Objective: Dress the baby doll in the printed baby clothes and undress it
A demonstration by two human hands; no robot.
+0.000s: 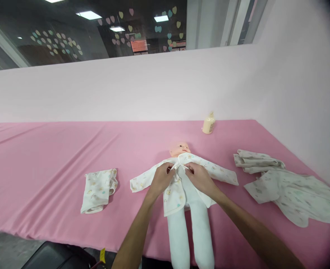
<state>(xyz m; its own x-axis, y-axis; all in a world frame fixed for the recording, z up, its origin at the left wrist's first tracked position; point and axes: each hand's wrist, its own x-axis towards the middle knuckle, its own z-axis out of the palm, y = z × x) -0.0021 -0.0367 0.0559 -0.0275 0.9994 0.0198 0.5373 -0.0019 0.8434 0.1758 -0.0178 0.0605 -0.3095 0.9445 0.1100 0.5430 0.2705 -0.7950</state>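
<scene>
A doll (pixel 191 192) lies under left grip (pixel 162 177) and right grip (pixel 201 179). Left of them lies cloth (pixel 97 191); right, seemingly garments (pixel 301 194); behind, a bottle (pixel 208 124).

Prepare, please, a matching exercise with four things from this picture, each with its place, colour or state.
1. Bottle
2. Jacket
3. Cover
4. Folded cloth

A. Pink, spread beneath the others
B. Lying to the left of the jacket
C. Pale yellow, standing near the wall
D. Held at its front by the left hand and right hand

Pairs: 1-C, 2-D, 3-A, 4-B
</scene>
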